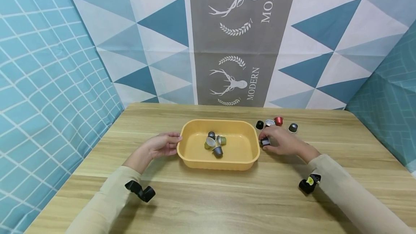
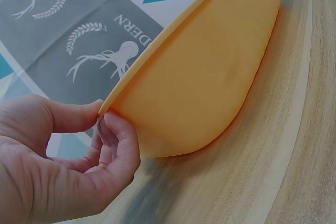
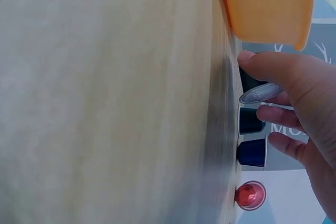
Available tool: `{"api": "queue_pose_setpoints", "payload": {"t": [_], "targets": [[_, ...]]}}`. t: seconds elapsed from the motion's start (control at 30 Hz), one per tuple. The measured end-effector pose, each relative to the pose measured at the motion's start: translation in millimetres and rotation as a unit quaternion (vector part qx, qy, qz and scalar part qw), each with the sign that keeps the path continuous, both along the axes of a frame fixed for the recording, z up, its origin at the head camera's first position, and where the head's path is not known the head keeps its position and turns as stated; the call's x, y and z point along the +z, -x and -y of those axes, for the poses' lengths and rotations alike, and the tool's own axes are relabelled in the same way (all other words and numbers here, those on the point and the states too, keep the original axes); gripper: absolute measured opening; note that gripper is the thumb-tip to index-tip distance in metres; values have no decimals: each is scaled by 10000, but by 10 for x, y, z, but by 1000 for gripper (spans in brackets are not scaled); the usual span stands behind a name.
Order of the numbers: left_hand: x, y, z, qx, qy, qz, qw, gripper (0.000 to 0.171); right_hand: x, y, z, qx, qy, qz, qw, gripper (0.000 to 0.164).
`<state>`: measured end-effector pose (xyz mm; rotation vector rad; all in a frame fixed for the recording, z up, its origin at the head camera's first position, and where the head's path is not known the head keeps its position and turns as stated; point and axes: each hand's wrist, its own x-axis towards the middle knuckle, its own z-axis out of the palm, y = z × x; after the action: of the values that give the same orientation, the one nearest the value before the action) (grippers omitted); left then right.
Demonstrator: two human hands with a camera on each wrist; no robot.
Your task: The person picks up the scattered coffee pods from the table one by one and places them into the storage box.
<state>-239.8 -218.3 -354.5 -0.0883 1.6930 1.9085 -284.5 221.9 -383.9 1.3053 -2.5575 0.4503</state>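
Yellow tray (image 1: 214, 164) lies just left of the dark capsule (image 1: 265, 141) your right hand (image 1: 282, 141) pinches; your left hand (image 1: 164, 145) pinches the tray's opposite rim.

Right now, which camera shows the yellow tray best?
The head view, because it looks into the yellow tray, showing the capsules inside. The left wrist view shows only its outside; the right wrist view, just an outer part.
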Motion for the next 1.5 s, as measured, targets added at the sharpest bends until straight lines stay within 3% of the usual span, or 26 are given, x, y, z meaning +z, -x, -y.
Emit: {"api": "queue_pose_setpoints", "payload": {"t": [1.5], "targets": [[6,-12,-8,-10,75,-48,10000,8,373,-176,65,-109,378,-733,9965,28]]}}
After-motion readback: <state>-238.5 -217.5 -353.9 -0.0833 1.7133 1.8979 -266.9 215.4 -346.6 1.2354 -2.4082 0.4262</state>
